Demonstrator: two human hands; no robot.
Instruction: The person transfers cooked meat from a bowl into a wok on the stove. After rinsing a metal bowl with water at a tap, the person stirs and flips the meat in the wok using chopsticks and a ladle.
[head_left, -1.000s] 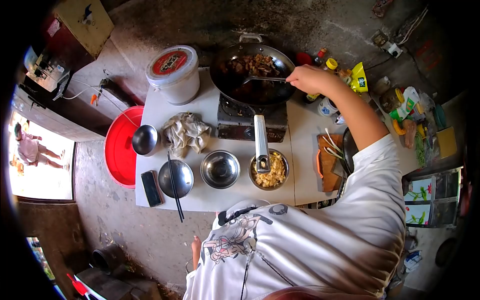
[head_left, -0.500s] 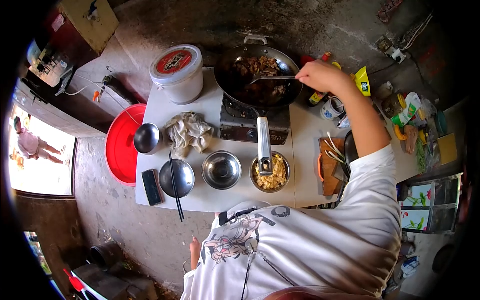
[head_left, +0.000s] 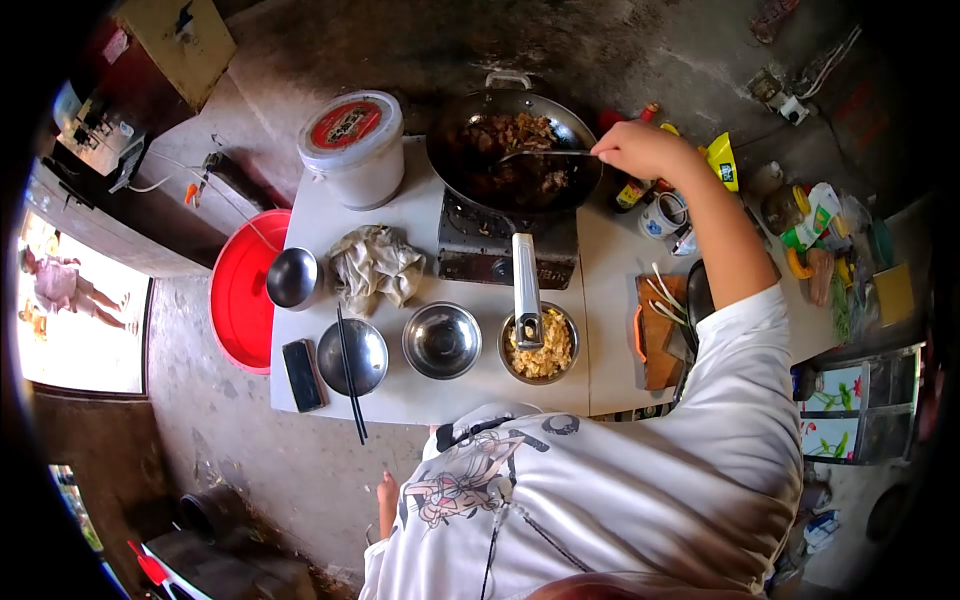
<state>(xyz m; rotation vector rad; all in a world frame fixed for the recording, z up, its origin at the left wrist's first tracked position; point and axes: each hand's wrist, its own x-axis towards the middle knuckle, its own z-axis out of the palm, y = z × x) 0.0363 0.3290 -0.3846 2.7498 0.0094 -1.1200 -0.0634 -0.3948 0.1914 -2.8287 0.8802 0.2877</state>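
Observation:
My right hand is closed round the handle of a metal spatula, reaching over the wok from the right. The spatula's far end is among dark brown food pieces, so its blade is hidden. The black wok sits on a gas stove, its light handle pointing towards me above a metal bowl of yellowish food. Low beside my shirt hangs my left hand, away from the table. It is small and partly hidden, and I cannot make out how its fingers are held.
Left of the stove are a lidded white bucket, a crumpled cloth, metal bowls, chopsticks and a phone. A red basin stands beyond the table's left edge. Bottles and a cutting board lie right.
The food in the wok has shifted a little around the spatula, which my right hand still grips. Outside the doorway a person has changed posture slightly. The table items stay put.

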